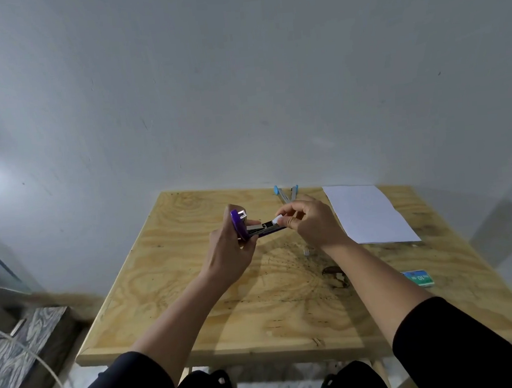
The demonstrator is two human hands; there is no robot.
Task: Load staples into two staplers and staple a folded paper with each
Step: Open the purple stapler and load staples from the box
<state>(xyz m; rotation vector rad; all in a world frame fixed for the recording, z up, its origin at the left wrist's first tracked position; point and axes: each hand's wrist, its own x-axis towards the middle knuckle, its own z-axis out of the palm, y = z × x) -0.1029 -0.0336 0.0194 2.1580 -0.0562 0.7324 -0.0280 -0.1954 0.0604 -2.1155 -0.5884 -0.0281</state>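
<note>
My left hand (233, 248) grips a purple stapler (253, 226) above the wooden table (196, 307), its lid swung up and the metal channel pointing right. My right hand (310, 223) pinches something small and white (277, 219) at the channel's right end. A blue stapler (286, 193) lies opened out at the table's far edge, partly hidden behind my right hand. A white sheet of paper (369, 213) lies flat at the far right. A small strip of staples (307, 252) rests on the table under my right wrist.
A green and blue staple box (418, 278) sits near the table's right edge. A dark knot (336, 275) marks the wood. A wall rises right behind the table. A white cable (30, 352) and a grey patterned block (20, 347) lie on the floor at left.
</note>
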